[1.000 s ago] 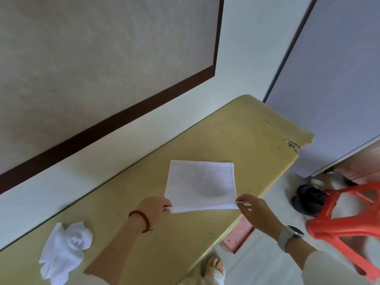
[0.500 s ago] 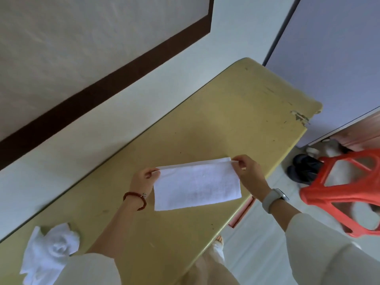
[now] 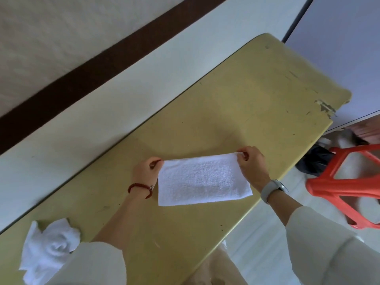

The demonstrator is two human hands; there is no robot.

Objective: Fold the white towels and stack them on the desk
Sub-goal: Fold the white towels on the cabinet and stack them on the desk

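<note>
Against a white wall we see the yellow bench [image 3: 246,103]; our left hand [image 3: 145,171] and right hand [image 3: 253,163] pinch the folded white towel's [image 3: 202,179] far corners; a crumpled towel [image 3: 49,245] lies left.

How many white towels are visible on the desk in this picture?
2. One folded towel lies near the middle of the desk, pinched at its far corners by the left hand and the right hand. One crumpled towel lies at the desk's left end, partly behind a sleeve.

towel [image 3: 202,181] white | desk [image 3: 246,103] yellow | stool [image 3: 345,182] orange-red | bracelet [image 3: 139,186] dark red
</note>
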